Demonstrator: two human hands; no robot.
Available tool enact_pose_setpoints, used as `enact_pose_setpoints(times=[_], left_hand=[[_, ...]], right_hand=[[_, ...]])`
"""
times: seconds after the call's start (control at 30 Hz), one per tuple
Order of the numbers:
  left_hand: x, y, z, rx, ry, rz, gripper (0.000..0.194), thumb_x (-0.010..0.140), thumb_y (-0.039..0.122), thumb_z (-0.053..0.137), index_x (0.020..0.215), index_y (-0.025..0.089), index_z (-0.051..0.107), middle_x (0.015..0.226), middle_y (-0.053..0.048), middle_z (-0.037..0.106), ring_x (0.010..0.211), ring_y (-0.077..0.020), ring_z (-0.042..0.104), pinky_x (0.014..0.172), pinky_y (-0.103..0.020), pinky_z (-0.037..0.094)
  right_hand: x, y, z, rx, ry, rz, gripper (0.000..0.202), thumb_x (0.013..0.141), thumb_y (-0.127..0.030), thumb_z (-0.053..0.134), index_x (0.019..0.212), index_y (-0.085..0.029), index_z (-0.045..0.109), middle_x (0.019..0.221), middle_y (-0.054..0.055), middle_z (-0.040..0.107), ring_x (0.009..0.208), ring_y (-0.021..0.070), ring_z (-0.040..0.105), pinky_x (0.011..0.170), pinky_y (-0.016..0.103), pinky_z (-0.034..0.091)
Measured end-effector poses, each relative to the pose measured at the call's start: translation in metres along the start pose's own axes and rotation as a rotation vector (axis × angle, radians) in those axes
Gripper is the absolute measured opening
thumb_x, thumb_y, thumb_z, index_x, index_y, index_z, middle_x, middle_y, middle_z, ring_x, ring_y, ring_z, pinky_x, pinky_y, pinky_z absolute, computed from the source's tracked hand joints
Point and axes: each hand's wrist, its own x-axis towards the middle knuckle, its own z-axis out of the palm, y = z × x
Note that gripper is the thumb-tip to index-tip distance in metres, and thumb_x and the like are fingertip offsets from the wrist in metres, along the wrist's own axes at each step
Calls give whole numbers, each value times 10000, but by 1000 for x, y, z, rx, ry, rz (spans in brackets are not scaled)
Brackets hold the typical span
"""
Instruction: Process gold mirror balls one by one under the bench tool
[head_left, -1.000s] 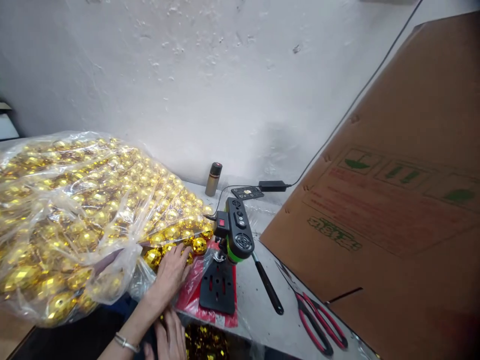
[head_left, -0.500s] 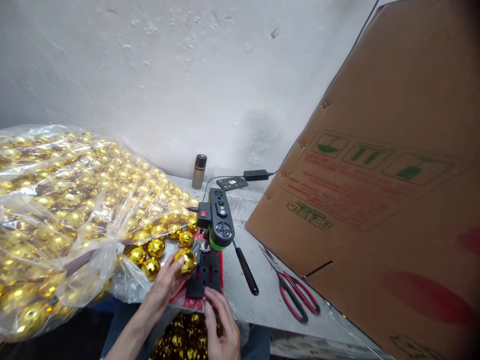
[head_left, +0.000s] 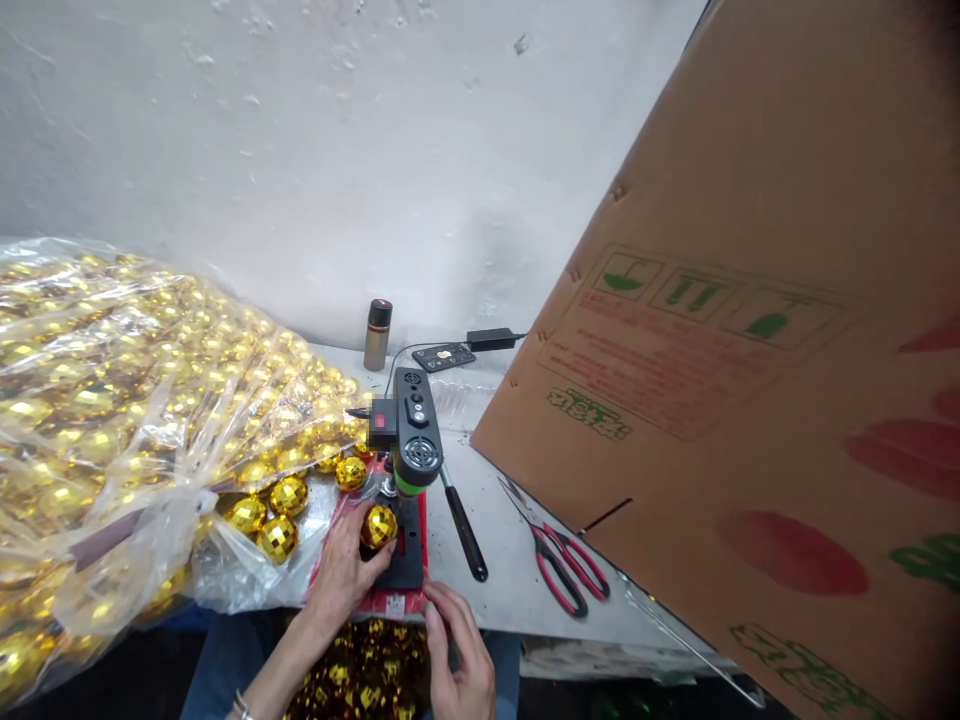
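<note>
Between the thumb and fingers of my left hand (head_left: 341, 572) is a gold mirrored ball (head_left: 379, 526), over the black base plate (head_left: 407, 560) of a small drill-press-like machine (head_left: 418, 425). My right hand (head_left: 461, 650) is at the front edge of the table, close to the plate's near corner. Its thumb and fingers are bent toward each other; anything between them is too small to make out. Several loose gold balls (head_left: 278, 538) lie left of my left hand.
A large clear bag (head_left: 150, 400) of gold balls fills the left. Red-handled scissors (head_left: 574, 570), a black-handled lever (head_left: 466, 535), a spray can (head_left: 377, 335) and a power adapter (head_left: 491, 339) are on the table. A big cardboard box (head_left: 712, 330) leans at right. More gold balls (head_left: 352, 670) sit below the table edge.
My left hand has brought the gold ball rightward relative to the machine, over its base plate. My right hand has moved slightly away from the plate. The whole view has shifted a little.
</note>
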Motion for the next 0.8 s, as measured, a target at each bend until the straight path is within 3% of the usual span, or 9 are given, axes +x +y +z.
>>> enact_pose_setpoints(times=[0.23, 0.43, 0.57, 0.8], left_hand=[[9, -2, 0, 36, -13, 58, 441, 881, 358, 705, 1292, 205, 669, 1204, -133, 806, 1107, -347, 782, 972, -538, 637], [7, -3, -1, 63, -30, 125, 447, 894, 325, 704, 1323, 207, 659, 1237, -145, 792, 1149, -351, 769, 994, -538, 630], [7, -1, -2, 73, -108, 203, 466, 880, 272, 706, 1339, 208, 659, 1265, -162, 781, 1160, -355, 760, 992, -544, 628], [10, 0, -1, 94, -117, 124, 464, 885, 389, 745, 1312, 218, 683, 1246, -139, 785, 1155, -362, 742, 998, -557, 602]], right_hand=[[27, -1, -21, -125, -88, -211, 252, 1076, -282, 574, 1096, -221, 817, 1050, 105, 848, 956, 213, 842, 825, 249, 682], [33, 2, -25, -120, -59, -175, 236, 1064, -262, 593, 1141, -195, 806, 1116, 131, 837, 1003, 238, 835, 829, 294, 700], [31, 8, -24, -127, -69, -160, 233, 1063, -250, 597, 1162, -199, 801, 1142, 120, 832, 1025, 220, 827, 852, 276, 693], [53, -12, -25, -99, -42, -197, 255, 1068, -227, 565, 1207, -211, 778, 1144, 123, 821, 1037, 233, 823, 824, 302, 693]])
